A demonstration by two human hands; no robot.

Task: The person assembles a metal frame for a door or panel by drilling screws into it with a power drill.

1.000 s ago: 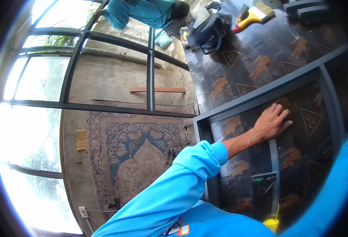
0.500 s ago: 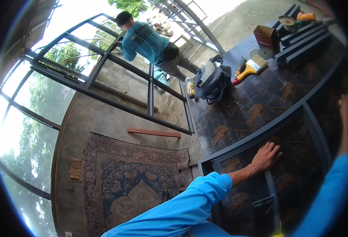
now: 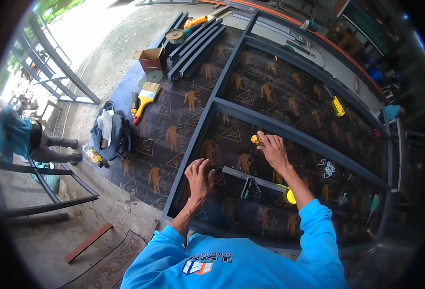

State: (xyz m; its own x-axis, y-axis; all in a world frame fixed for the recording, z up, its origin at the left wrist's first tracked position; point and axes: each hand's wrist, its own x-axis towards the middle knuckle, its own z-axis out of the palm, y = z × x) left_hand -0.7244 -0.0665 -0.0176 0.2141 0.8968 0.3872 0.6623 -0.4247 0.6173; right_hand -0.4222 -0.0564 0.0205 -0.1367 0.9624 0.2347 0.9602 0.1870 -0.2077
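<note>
My left hand [image 3: 199, 179] hovers close by the left bar of a dark metal frame [image 3: 193, 144], its fingers loosely bent, thumb apart, nothing in them. Inside the same frame section, my right hand [image 3: 274, 150] is closed around a small yellow and dark object [image 3: 256, 140]; most of it is hidden by the fingers, and I cannot tell its kind. Between and below the hands lies a flat grey metal strip [image 3: 251, 179]. A dark clamp-like tool [image 3: 246, 188] crosses it, and a round yellow thing [image 3: 290, 195] sits at its right end.
The frame lies on a dark printed board [image 3: 166, 120]. Left of it are a paintbrush [image 3: 147, 98], a backpack [image 3: 112, 135] and a cardboard box [image 3: 150, 60]. Metal bars [image 3: 198, 50] lie beyond. Loose screws [image 3: 329, 168] lie at right. Another person [image 3: 24, 135] stands at far left.
My view has swung right, toward the frame. My right hand, at the right edge before, now shows mid-frame with the yellow object. My left hand stays near the frame's left bar.
</note>
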